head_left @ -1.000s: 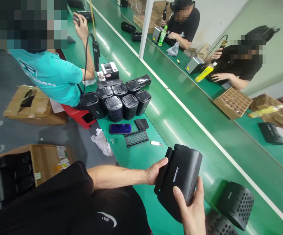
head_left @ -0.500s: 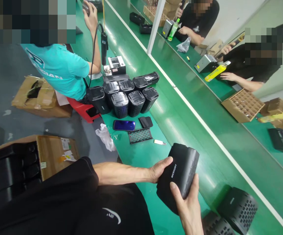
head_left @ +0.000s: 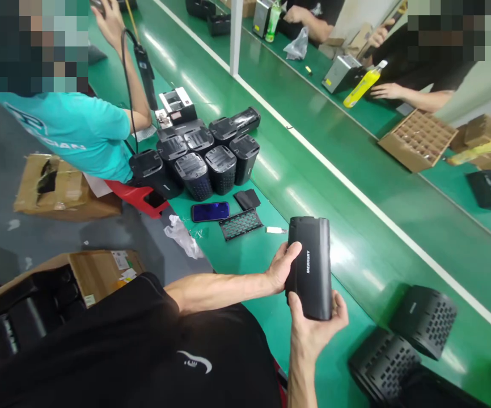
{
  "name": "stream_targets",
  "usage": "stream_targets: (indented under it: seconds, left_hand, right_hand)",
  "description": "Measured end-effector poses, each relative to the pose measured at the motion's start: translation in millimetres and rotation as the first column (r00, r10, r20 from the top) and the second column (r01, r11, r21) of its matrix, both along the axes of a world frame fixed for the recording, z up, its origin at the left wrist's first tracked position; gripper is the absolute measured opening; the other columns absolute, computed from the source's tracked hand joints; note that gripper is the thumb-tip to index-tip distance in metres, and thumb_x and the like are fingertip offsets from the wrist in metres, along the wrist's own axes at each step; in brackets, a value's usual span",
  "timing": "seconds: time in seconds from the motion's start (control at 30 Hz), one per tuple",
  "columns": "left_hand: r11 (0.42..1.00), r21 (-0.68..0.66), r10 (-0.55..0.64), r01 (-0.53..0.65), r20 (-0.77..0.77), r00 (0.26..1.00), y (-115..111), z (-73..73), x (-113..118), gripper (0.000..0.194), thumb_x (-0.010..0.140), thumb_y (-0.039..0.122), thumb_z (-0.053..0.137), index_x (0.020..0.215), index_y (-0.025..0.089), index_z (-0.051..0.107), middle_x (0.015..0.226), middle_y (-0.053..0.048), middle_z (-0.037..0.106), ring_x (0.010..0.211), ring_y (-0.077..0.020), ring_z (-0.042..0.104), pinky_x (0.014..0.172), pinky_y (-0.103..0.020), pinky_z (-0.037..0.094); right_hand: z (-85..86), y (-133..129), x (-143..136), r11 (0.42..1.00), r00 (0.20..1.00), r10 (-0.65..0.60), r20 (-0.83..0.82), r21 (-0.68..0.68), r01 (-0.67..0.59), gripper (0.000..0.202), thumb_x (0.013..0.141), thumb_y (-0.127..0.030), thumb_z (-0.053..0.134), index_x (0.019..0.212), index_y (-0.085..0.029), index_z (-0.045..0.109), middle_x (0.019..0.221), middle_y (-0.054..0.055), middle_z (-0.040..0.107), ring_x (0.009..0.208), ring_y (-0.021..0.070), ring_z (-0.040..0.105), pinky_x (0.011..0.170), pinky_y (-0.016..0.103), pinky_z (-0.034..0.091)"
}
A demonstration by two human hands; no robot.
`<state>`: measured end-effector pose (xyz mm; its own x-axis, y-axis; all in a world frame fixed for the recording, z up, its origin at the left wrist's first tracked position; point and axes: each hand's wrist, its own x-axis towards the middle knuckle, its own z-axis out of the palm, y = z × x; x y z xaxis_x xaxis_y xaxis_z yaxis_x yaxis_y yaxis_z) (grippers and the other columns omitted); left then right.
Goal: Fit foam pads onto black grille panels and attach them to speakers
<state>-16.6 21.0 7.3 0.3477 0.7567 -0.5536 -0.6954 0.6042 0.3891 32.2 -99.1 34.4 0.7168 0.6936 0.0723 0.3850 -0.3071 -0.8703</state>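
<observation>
Both hands hold a black plastic housing point(head_left: 316, 269) marked "MERKURY" above the green table, its lettered face turned up. My left hand point(head_left: 283, 267) grips its left edge, thumb on the face. My right hand point(head_left: 313, 331) cups its lower end, thumb at the left corner and fingers under and around the right. Left of the housing lie a small white object point(head_left: 275, 230), a black perforated panel point(head_left: 241, 224), a dark flat piece point(head_left: 246, 199) and a phone point(head_left: 210, 212).
Several black housings point(head_left: 191, 175) stand grouped at the back left, beside a co-worker in a teal shirt point(head_left: 67, 122). Two perforated housings point(head_left: 424, 320) rest at lower right. A carton point(head_left: 105, 272) of black parts stands at lower left. Other people work across the green line.
The housing has turned more upright in my hands, its lettered face now facing me squarely. My right hand has shifted lower and left along it. The camera view has moved slightly.
</observation>
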Motion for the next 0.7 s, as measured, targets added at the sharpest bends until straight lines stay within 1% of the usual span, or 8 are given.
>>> stream_targets:
  seconds: [0.07,0.2,0.3,0.43,0.5,0.53,0.6,0.7]
  left_hand:
    - [1.000,-0.021,0.008,-0.009,-0.054,0.999,-0.7,0.9,3.9,0.067,0.068,0.069,0.086,0.106,0.018,0.063,0.087,-0.002,0.069,0.076,-0.0163,0.066,0.074,-0.031,0.054]
    - [0.999,-0.036,-0.020,0.016,-0.102,0.995,-7.7,6.8,12.3,0.069,0.070,0.071,0.084,0.108,0.018,0.062,0.087,-0.001,0.068,0.075,-0.0155,0.065,0.073,-0.030,0.054]
    - [0.998,-0.024,-0.058,0.056,-0.092,0.994,-11.0,6.5,12.5,0.071,0.069,0.072,0.084,0.112,0.019,0.061,0.090,-0.001,0.067,0.076,-0.0146,0.064,0.074,-0.029,0.054]
    - [0.947,0.038,-0.317,0.320,-0.059,0.947,13.4,-1.5,-15.1,0.084,0.063,0.078,0.082,0.120,0.020,0.064,0.101,-0.006,0.069,0.086,-0.0193,0.066,0.079,-0.034,0.055]
    - [0.879,0.179,-0.423,0.441,-0.129,0.897,39.5,-1.2,-40.2,0.091,0.060,0.074,0.085,0.133,0.024,0.062,0.119,-0.009,0.069,0.102,-0.0257,0.068,0.088,-0.040,0.055]
    - [0.828,0.297,-0.435,0.475,-0.194,0.879,53.0,1.1,-53.2,0.095,0.060,0.062,0.091,0.142,0.028,0.058,0.132,-0.009,0.066,0.118,-0.0284,0.064,0.099,-0.042,0.051]
    - [0.622,0.473,-0.549,0.623,-0.303,0.779,74.1,8.5,-76.6,0.106,0.053,0.042,0.098,0.148,0.027,0.055,0.142,-0.010,0.062,0.135,-0.0337,0.055,0.113,-0.044,0.042]
    - [0.350,0.506,-0.676,0.788,-0.446,0.587,77.0,18.7,-102.9,0.110,0.057,0.035,0.096,0.156,0.025,0.049,0.143,-0.011,0.061,0.132,-0.0369,0.058,0.113,-0.048,0.043]
  right_hand:
    - [-3.4,4.5,-5.9,0.999,0.999,-0.026,0.019,0.042,0.025,0.105,0.070,-0.063,0.087,0.149,-0.015,0.038,0.152,0.024,0.042,0.143,0.0388,0.045,0.117,0.064,0.039]
    - [1.5,5.8,-6.8,0.997,1.000,-0.005,0.017,0.081,0.003,0.108,0.071,-0.059,0.088,0.152,-0.017,0.030,0.156,0.025,0.033,0.144,0.0392,0.042,0.115,0.064,0.041]
    - [6.2,2.4,-5.3,0.997,1.000,-0.025,0.001,0.076,0.024,0.096,0.077,-0.056,0.084,0.149,-0.019,0.033,0.152,0.022,0.036,0.141,0.0384,0.045,0.112,0.061,0.045]
    - [10.1,-13.2,12.0,0.999,0.991,-0.029,-0.128,0.023,0.032,0.096,0.074,-0.060,0.083,0.147,-0.020,0.036,0.150,0.020,0.040,0.135,0.0393,0.050,0.106,0.058,0.049]
    - [13.2,-28.8,26.7,0.999,0.980,-0.023,-0.195,-0.034,0.016,0.097,0.070,-0.060,0.085,0.146,-0.021,0.039,0.149,0.020,0.044,0.131,0.0398,0.052,0.104,0.058,0.049]
    - [15.5,-37.7,34.0,0.998,0.975,-0.007,-0.221,-0.064,-0.007,0.098,0.067,-0.060,0.087,0.145,-0.021,0.041,0.148,0.019,0.046,0.129,0.0401,0.053,0.104,0.058,0.048]
    - [21.7,-55.7,46.1,0.992,0.964,0.038,-0.262,-0.109,-0.069,0.099,0.063,-0.060,0.089,0.142,-0.022,0.044,0.147,0.018,0.049,0.128,0.0404,0.054,0.104,0.058,0.047]
    - [31.5,-79.5,53.5,0.976,0.919,0.111,-0.377,-0.135,-0.174,0.096,0.064,-0.056,0.090,0.142,-0.024,0.046,0.152,0.019,0.047,0.131,0.0393,0.054,0.106,0.055,0.045]
